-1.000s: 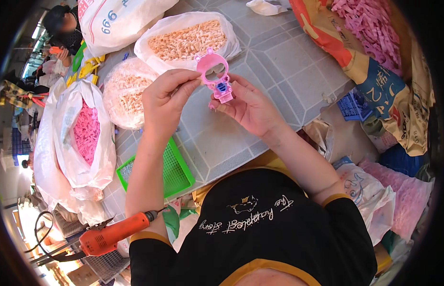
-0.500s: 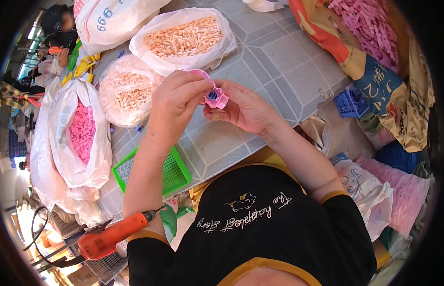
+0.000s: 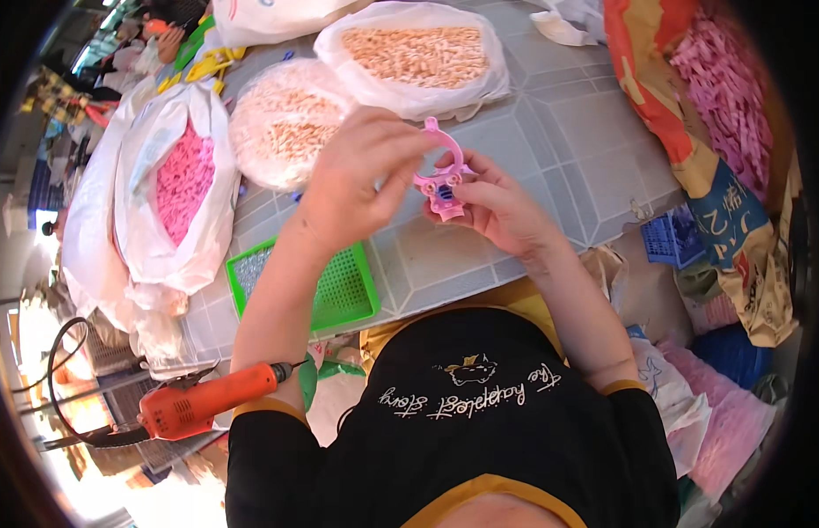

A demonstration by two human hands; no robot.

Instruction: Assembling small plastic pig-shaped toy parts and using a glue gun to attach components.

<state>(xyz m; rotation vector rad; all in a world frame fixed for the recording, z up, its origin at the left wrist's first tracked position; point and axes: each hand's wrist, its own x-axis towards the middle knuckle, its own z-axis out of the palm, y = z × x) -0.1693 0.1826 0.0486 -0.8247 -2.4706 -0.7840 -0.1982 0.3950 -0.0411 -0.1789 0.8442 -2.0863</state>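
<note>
A pink plastic part (image 3: 446, 201) with a dark blue insert and a curved, claw-like arm is above the table. My right hand (image 3: 506, 209) grips its lower body between thumb and fingers. My left hand (image 3: 361, 180) is raised just left of it, somewhat blurred. Its fingers are stretched toward the curved arm, with the thumb apart from them. The fingertips overlap the edge of the arm in the picture; whether they touch it I cannot tell.
Behind my left hand stand bags of peach-coloured pieces (image 3: 414, 57) and, further left, pink pieces (image 3: 185, 185). A green basket (image 3: 343, 286) lies at the table's near edge. An orange power screwdriver (image 3: 207, 402) hangs beside my left arm. A sack of pink strips (image 3: 722, 97) stands right.
The view has shifted, so the scene sits further right. My left hand has loosened from the pink part and drawn slightly left. The curved arm now shows fully; my right hand still holds the part.
</note>
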